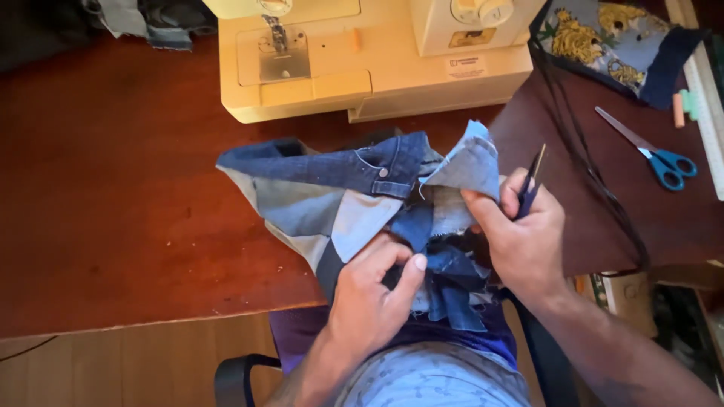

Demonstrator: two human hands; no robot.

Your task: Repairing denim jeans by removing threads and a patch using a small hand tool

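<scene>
A patchwork of denim pieces (339,192), light and dark blue, lies bunched at the near edge of a dark red wooden table (113,196) and over my lap. My left hand (373,298) pinches the denim's lower folds, thumb on top. My right hand (516,234) grips a light blue flap of the same denim between thumb and fingers. In that hand there is also a small dark blue tool (530,185) with a thin pointed tip sticking up.
A cream sewing machine (362,56) stands at the back of the table. Blue-handled scissors (648,151) lie at the right, by a ruler (705,113) and a printed fabric piece (611,41). A black cord (596,181) runs down the right side.
</scene>
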